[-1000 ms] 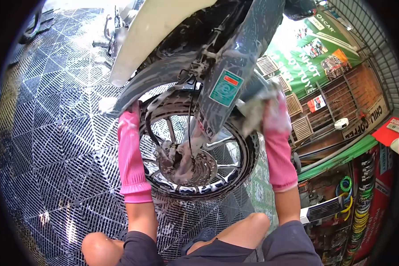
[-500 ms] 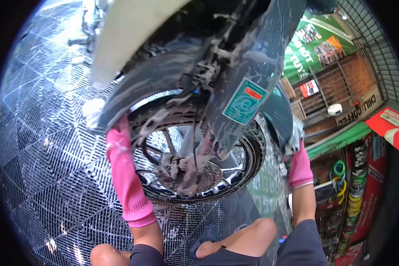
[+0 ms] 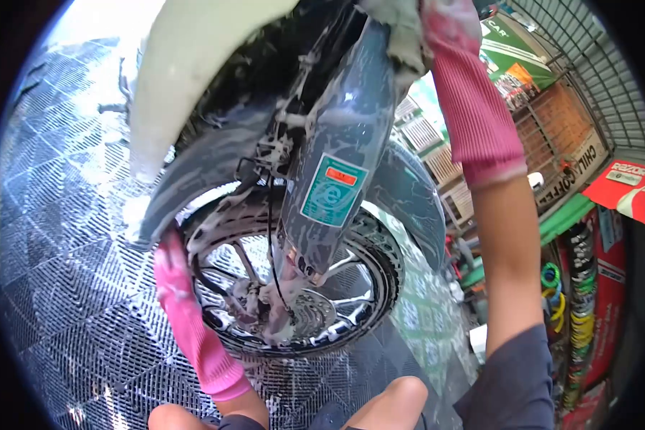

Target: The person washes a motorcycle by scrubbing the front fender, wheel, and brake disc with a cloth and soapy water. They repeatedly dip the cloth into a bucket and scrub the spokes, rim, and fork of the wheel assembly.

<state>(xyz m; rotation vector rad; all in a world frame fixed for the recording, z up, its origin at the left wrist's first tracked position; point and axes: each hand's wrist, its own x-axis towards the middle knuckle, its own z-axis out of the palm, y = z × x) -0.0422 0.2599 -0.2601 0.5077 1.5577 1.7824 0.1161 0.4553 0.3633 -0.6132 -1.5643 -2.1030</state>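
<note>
A motorcycle's foamy front wheel [image 3: 294,351] stands before me under a grey front fender [image 3: 208,161]. My left hand [image 3: 170,261], in a wet pink glove, is closed at the fender's lower left end beside the tyre; its fingertips are partly hidden there. Higher up, my right hand [image 3: 451,25] in the other pink glove presses a soapy greyish cloth [image 3: 405,36] against the top of the fork cover [image 3: 351,107]. That cover is streaked with suds and bears a teal sticker [image 3: 335,190]. Spokes and brake disc [image 3: 315,315] are foamy as well.
Wet grid floor tiles [image 3: 86,287] spread out on the left. A wire rack [image 3: 573,64] with boxes and a red Razor packet [image 3: 620,188] stands close on the right. Below it hang coloured rolls [image 3: 583,322]. The pale front panel [image 3: 193,64] rises overhead.
My right hand has risen with the cloth from the fender's right end to the top of the fork cover. My left hand stays at the fender's left end. The view has shifted slightly.
</note>
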